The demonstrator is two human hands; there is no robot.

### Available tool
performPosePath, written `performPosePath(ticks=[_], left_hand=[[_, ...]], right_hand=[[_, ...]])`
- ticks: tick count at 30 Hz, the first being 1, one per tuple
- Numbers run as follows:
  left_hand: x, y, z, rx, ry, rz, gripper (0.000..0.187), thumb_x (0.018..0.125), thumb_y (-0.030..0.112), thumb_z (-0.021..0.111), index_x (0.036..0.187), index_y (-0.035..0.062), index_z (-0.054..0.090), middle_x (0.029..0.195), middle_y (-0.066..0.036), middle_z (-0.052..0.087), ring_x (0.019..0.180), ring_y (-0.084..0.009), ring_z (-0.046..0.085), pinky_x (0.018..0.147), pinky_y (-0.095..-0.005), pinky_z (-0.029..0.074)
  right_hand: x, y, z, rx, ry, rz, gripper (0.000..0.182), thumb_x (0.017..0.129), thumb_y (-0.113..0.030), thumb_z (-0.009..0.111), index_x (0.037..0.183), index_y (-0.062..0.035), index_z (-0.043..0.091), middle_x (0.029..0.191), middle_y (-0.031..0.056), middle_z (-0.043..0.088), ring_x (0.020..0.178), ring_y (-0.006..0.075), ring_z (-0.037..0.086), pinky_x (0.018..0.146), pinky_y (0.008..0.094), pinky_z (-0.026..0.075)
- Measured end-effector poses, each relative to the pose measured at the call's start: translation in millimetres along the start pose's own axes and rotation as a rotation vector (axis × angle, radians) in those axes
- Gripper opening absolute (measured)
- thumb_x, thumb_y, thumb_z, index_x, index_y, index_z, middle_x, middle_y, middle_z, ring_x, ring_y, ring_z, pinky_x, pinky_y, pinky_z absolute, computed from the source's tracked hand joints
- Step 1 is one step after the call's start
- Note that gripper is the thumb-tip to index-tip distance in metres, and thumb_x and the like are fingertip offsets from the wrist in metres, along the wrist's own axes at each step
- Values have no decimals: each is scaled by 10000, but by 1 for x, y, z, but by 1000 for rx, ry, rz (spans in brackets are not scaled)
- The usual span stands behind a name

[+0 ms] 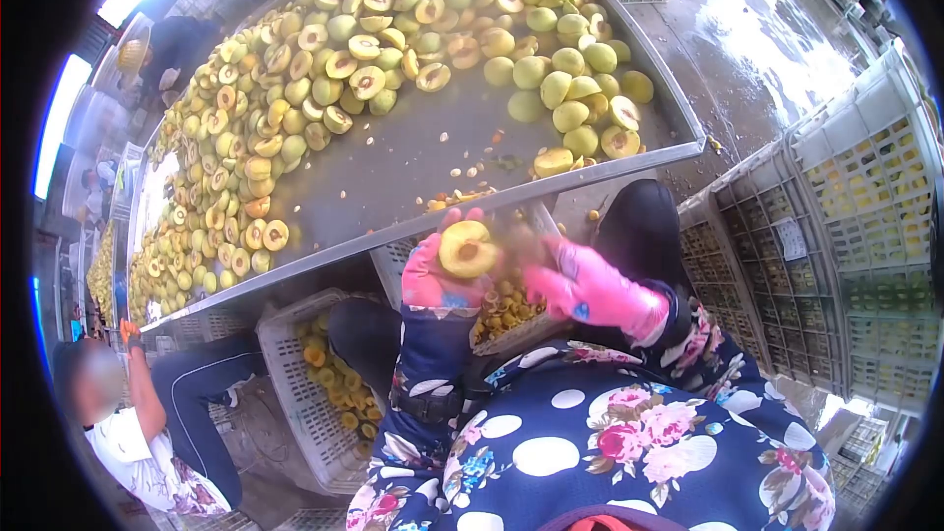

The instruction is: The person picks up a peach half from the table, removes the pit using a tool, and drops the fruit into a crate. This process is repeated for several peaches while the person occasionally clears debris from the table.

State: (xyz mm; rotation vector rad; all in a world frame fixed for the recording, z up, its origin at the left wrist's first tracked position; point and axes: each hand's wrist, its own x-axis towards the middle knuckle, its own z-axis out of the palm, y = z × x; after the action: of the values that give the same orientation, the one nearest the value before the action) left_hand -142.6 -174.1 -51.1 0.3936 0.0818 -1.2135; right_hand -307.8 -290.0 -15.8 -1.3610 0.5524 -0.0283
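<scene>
Tray (403, 157) w/ cut fruit (366, 84), crate (289, 374) w/ pcs (339, 388), half (467, 249) in L hand (423, 278).

The single view looks from the wearer's head, forward and steeply down, over a navy garment printed with flowers and white dots (629, 442) that fills the bottom edge. The pink-gloved left hand (433, 280) and pink-gloved right hand (600, 290) sit close, near the middle. Beyond them a grey, rimmed metal table (393, 162) runs away toward the upper left. The lens is very wide, bending straight edges inside a dark round border; the hazy far left is probably a more distant work area.
</scene>
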Motion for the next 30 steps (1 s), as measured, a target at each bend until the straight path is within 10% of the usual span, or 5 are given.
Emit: performPosePath(ticks=[9, 22, 30], left_hand=[[-5, -5, 8, 55, -221, -32, 491, 824, 128, 444, 1286, -29, 393, 1327, -213, 398, 1181, -346, 429, 984, -445, 367], [-2, -28, 5, 152, -8, 212, 353, 920, 219, 456, 1210, 19, 469, 1209, -158, 503, 1054, -269, 510, 883, -412, 454], [5, -39, 8, 310, 91, 370, 270, 861, 83, 569, 1127, 42, 541, 1130, -111, 561, 960, -196, 561, 794, -369, 518]], right_hand=[[-5, 28, 22, -272, 60, -139, 268, 859, -180, 579, 1036, -12, 468, 645, 132, 540, 532, 206, 550, 499, 342, 401], [-1, 27, 32, -369, 122, -189, 278, 867, -201, 554, 1022, 5, 448, 639, 187, 547, 590, 308, 593, 510, 389, 417], [37, 98, 37, -503, 101, -519, 120, 928, -123, 421, 986, -28, 466, 610, 96, 475, 493, 234, 517, 453, 317, 388]])
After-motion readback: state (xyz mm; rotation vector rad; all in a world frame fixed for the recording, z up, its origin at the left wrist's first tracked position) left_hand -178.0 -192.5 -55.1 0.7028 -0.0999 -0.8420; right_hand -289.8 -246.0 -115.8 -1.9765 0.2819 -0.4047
